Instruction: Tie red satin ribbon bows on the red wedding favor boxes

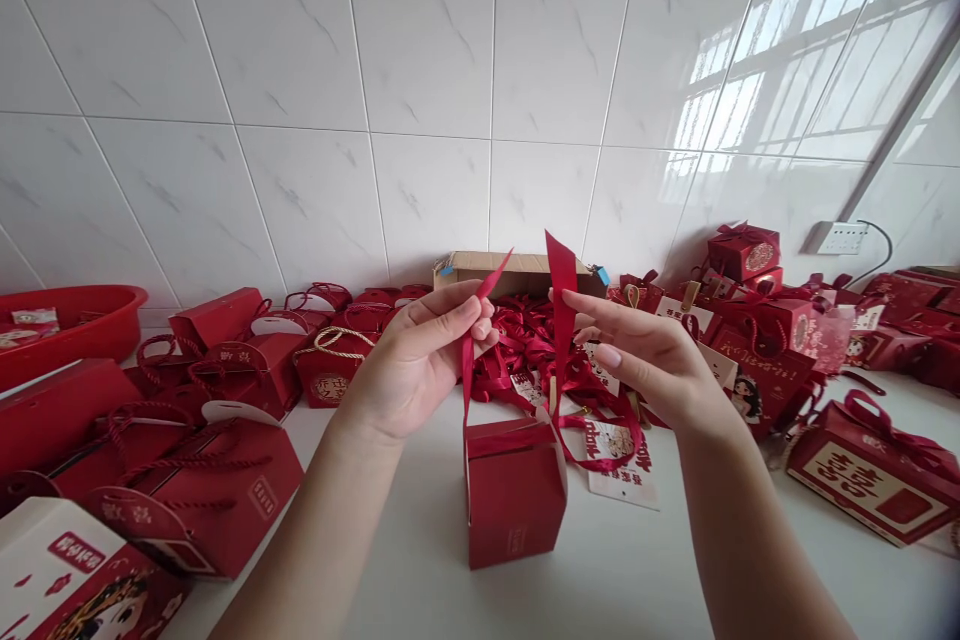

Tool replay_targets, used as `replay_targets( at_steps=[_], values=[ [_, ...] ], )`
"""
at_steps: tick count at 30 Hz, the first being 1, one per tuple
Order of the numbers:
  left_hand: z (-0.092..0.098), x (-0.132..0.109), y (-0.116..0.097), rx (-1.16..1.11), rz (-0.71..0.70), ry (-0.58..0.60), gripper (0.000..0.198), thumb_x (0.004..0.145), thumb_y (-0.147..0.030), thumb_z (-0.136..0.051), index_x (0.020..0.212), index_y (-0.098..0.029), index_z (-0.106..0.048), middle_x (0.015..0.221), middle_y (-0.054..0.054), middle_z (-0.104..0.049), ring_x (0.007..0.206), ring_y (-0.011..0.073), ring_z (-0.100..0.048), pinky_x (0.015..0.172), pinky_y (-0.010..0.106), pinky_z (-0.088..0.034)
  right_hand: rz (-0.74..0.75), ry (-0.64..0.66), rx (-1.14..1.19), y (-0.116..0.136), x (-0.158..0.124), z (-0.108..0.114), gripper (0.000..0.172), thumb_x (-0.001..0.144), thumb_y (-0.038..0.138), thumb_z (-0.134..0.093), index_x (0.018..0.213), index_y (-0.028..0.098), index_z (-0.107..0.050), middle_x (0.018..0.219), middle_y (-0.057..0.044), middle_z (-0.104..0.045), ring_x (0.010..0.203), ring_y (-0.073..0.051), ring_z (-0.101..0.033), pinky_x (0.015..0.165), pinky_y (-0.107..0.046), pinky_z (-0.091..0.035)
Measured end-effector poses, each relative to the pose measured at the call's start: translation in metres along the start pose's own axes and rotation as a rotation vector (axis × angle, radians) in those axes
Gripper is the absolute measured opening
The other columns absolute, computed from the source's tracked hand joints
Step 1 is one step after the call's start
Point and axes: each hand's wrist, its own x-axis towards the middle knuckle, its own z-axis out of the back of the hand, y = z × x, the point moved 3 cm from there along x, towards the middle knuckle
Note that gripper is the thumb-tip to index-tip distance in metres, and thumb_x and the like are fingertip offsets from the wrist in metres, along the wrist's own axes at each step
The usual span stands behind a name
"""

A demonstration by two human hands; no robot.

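Red ribbon [468,375] is pinched in the left hand [424,350]

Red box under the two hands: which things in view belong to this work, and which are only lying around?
Belongs to the work:
ribbon
red box
perhaps the ribbon pile behind

Apparently lying about:
red tub
double-happiness box
rope-handled box

Basin [97,340] cut by left edge; lettering [517,541] on middle box [517,495] too small.
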Motion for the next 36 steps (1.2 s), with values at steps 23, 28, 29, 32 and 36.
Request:
replay_targets(
  at_steps=[23,28,29,32,36],
  values=[
    [0.003,-0.006,-0.013,0.306,-0.225,-0.189,0.018,0.072,-0.029,-0.078,0.08,-0.019,-0.065,0.074,0.0,-0.063,0.074,0.0145,-0.057,0.068,0.025,-0.044,-0.056,-0.391,0.145,-0.002,0.004,-0.003,0.016,0.076,0.027,-0.073,0.092,0.024,-0.072,0.083,-0.001,-0.074,0.078,-0.018,-0.07,0.069,-0.032,-0.059],
    [0.003,-0.007,-0.014,0.35,-0.307,-0.289,0.022,0.069,-0.032,-0.079,0.078,-0.019,-0.063,0.074,-0.001,-0.063,0.069,0.0137,-0.056,0.065,0.025,-0.043,-0.093,-0.436,0.148,0.001,0.004,-0.003,0.011,0.076,0.03,-0.073,0.082,0.022,-0.072,0.078,-0.002,-0.073,0.073,-0.016,-0.068,0.065,-0.028,-0.056],
    [0.004,-0.008,-0.014,0.359,-0.327,-0.303,0.02,0.07,-0.03,-0.078,0.078,-0.019,-0.063,0.073,-0.001,-0.063,0.068,0.0129,-0.056,0.065,0.024,-0.043,-0.093,-0.445,0.148,0.002,0.004,-0.003,0.01,0.076,0.03,-0.073,0.081,0.022,-0.072,0.077,-0.001,-0.072,0.072,-0.015,-0.067,0.063,-0.027,-0.055],
    [0.004,-0.01,-0.015,0.414,-0.433,-0.362,0.014,0.073,-0.025,-0.077,0.078,-0.02,-0.065,0.072,-0.003,-0.062,0.07,0.0103,-0.055,0.067,0.02,-0.043,-0.082,-0.471,0.138,0.005,0.003,-0.003,0.008,0.075,0.031,-0.074,0.076,0.023,-0.071,0.071,0.001,-0.069,0.066,-0.012,-0.062,0.058,-0.023,-0.05],
    [0.002,-0.013,-0.015,0.506,-0.504,-0.419,0.012,0.073,-0.027,-0.077,0.076,-0.023,-0.066,0.076,-0.003,-0.062,0.072,0.0115,-0.055,0.069,0.02,-0.044,-0.085,-0.487,0.084,0.007,0.003,-0.005,0.012,0.076,0.034,-0.073,0.072,0.023,-0.071,0.068,0.0,-0.066,0.062,-0.012,-0.058,0.056,-0.024,-0.047]
  ],
)
